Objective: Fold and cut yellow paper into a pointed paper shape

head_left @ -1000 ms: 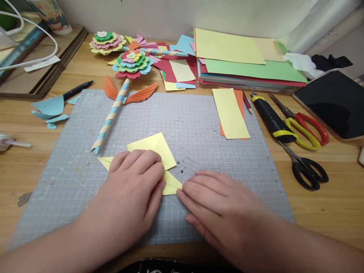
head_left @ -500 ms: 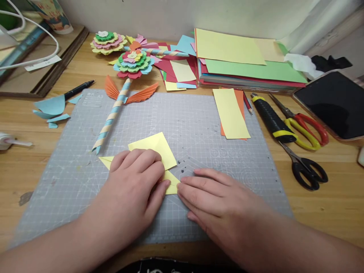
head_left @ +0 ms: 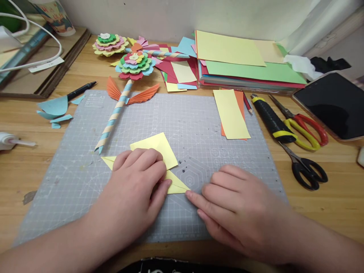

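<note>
A folded yellow paper (head_left: 159, 148) lies on the grey cutting mat (head_left: 187, 117). My left hand (head_left: 136, 189) rests flat on top of it, fingers together and pressing it down, so much of the paper is hidden. My right hand (head_left: 236, 204) lies on the mat to the right, its index fingertip touching the paper's pointed right corner while the other fingers are loosely curled.
Paper flowers on striped stems (head_left: 133, 64) lie at the mat's far left. A yellow strip over an orange one (head_left: 231, 113), a utility knife (head_left: 270, 117), two pairs of scissors (head_left: 304, 151), a phone (head_left: 335, 102) and a coloured paper stack (head_left: 241, 60) sit right. Blue scraps (head_left: 54, 108), a pen (head_left: 81, 90), a glue bottle (head_left: 10, 141) left.
My right hand has slid to the right along the paper's lower edge, uncovering more of the pointed corner. My left hand has stayed pressed on the paper.
</note>
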A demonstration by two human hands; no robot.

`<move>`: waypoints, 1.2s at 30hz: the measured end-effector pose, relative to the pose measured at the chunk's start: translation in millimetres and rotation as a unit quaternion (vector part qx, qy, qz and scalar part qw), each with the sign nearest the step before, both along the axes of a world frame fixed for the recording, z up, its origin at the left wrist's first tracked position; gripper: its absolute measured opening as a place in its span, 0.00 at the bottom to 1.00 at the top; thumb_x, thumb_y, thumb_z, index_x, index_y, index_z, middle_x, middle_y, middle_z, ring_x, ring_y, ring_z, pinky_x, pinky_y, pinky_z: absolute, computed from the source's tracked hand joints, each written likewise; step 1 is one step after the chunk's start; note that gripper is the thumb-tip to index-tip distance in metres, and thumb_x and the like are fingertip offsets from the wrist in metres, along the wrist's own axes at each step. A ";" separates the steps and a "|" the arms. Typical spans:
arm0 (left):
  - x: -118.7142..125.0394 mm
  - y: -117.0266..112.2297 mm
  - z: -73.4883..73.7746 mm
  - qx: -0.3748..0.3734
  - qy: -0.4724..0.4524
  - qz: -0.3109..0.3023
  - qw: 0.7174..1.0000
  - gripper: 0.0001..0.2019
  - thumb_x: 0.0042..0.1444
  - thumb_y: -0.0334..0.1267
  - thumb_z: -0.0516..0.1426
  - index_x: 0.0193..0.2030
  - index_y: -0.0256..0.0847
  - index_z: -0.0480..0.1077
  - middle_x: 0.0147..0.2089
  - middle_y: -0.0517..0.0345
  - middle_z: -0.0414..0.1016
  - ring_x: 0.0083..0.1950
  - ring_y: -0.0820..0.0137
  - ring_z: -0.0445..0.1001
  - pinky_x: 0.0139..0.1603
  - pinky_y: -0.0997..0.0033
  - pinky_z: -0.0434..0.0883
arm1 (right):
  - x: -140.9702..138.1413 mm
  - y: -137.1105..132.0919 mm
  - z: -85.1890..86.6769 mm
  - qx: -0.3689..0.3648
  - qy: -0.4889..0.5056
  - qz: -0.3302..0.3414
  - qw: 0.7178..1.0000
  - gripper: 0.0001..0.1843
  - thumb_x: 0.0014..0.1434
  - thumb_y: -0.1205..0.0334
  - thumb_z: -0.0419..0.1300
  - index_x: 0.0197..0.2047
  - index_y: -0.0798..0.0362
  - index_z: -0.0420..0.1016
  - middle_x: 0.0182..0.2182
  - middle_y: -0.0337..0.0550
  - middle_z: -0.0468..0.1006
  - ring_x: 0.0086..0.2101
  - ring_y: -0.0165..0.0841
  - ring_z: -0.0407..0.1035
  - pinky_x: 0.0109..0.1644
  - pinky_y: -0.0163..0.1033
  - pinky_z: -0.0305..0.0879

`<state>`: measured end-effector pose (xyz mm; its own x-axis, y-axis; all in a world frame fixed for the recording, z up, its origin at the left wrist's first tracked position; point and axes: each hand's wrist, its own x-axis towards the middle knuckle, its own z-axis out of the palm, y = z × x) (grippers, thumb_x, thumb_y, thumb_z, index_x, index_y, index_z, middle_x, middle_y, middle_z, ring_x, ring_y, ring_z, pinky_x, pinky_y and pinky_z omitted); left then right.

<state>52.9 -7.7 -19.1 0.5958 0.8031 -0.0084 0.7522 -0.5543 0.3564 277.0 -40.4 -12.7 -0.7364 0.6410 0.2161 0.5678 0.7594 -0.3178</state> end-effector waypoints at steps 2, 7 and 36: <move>-0.3 0.0 0.3 0.002 -0.001 0.000 1.000 0.09 0.63 0.35 0.50 0.31 0.42 0.64 0.38 0.55 0.69 0.42 0.60 0.65 0.44 0.53 0.59 | -3.0 -1.5 -2.5 -0.005 -0.018 0.003 1.000 0.14 0.66 0.66 0.52 0.43 0.58 0.80 0.24 0.41 0.73 0.27 0.35 0.59 0.33 0.44 0.52; -0.9 -1.2 0.7 0.004 0.001 0.002 1.000 0.09 0.62 0.35 0.51 0.30 0.41 0.65 0.38 0.55 0.69 0.43 0.60 0.65 0.44 0.52 0.60 | -13.0 -8.8 -5.1 -0.017 -0.031 -0.033 0.999 0.13 0.64 0.69 0.53 0.39 0.59 0.80 0.25 0.41 0.73 0.28 0.36 0.58 0.34 0.45 0.49; -9.9 -0.1 7.0 0.053 -0.016 -0.004 0.998 0.06 0.63 0.33 0.51 0.35 0.42 0.67 0.39 0.55 0.71 0.44 0.59 0.67 0.46 0.52 0.59 | -20.8 -6.5 -14.2 -0.050 0.030 -0.028 0.998 0.11 0.69 0.68 0.53 0.46 0.55 0.77 0.51 0.43 0.79 0.51 0.36 0.69 0.57 0.48 0.52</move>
<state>43.0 -7.7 -12.1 0.6002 0.7941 0.0951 0.7374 -0.5955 0.3189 256.3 -46.9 -27.0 -0.6874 0.7007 0.1909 0.5858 0.6903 -0.4246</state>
